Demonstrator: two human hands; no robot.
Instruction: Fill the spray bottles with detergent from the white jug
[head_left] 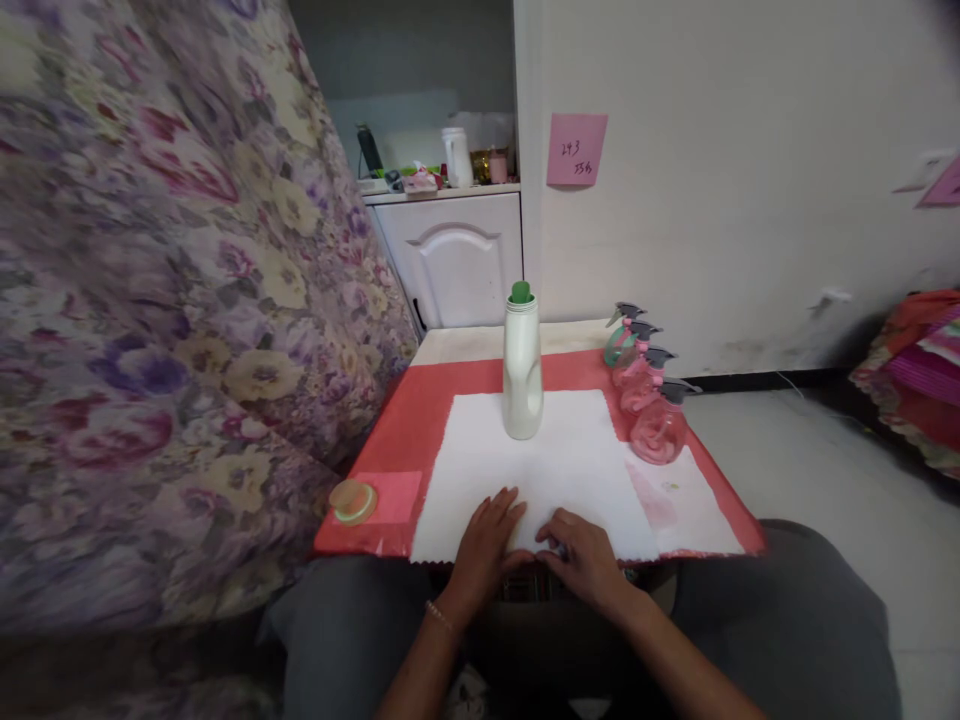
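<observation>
An off-white plastic bottle (523, 370) stands upright on a white cloth (480, 450), with a green piece (520, 292) sitting in its mouth. My left hand (487, 540) lies on the near edge of this cloth, fingers stretched out and nothing held. Just to its right, my right hand (581, 555) rests on the same edge with loosely bent fingers. A gap shows between its thumb and forefinger; the small dark patch inside the curl is too unclear to name. Both hands are apart from the bottle, on its near side.
Several spray bottles (658, 430) line the table's right side beside a printed white sheet (694, 500). At front left, a round lid-like object (352, 502) lies on a pink paper (401, 495). A floral curtain (225, 300) hangs along the left; a cabinet (457, 260) stands behind.
</observation>
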